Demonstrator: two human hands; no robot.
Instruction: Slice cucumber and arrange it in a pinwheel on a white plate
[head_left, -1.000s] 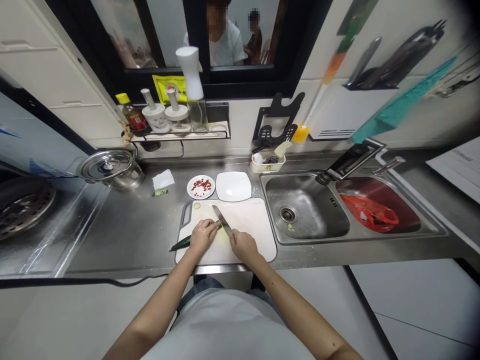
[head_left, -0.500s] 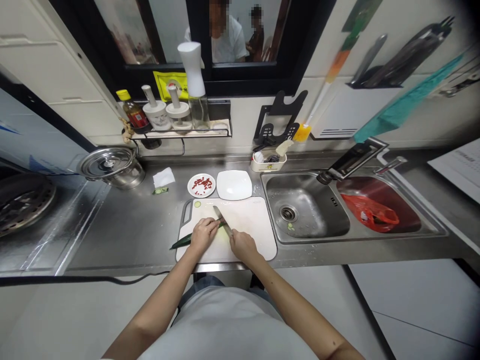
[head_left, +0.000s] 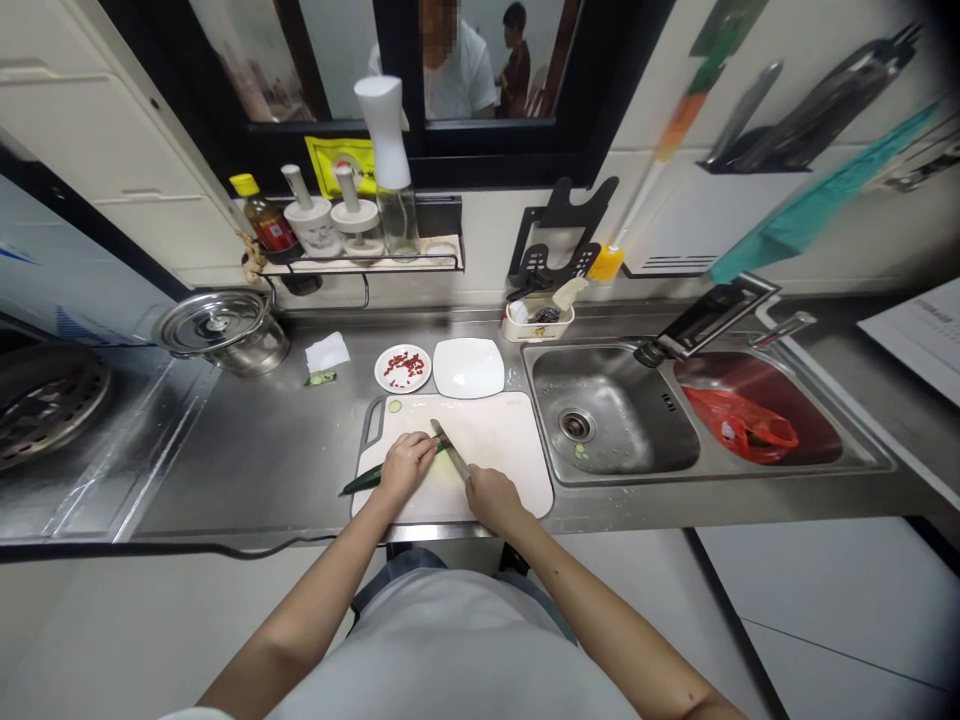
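On the white cutting board (head_left: 502, 440), my left hand (head_left: 406, 465) is closed over a dark green cucumber (head_left: 361, 483), whose tail end sticks out to the left. My right hand (head_left: 493, 500) grips the handle of a knife (head_left: 450, 450). Its blade slants up and left, beside the cucumber's right end near my left fingertips. One pale cucumber slice (head_left: 395, 406) lies at the board's upper left. Behind the board stand a small plate (head_left: 381, 380) of chopped red pieces and a white square plate (head_left: 469, 368).
A double sink (head_left: 615, 470) lies to the right, with a red plastic bag (head_left: 739, 425) in its far basin. At left stand a lidded steel pot (head_left: 259, 345), a white tissue (head_left: 328, 352) and cucumber scraps (head_left: 321, 379). Seasoning bottles (head_left: 270, 225) fill a wall rack. Someone shows at the window.
The knife and my right hand have shifted slightly right and down. My left hand keeps its hold on the cucumber, nearly in place.
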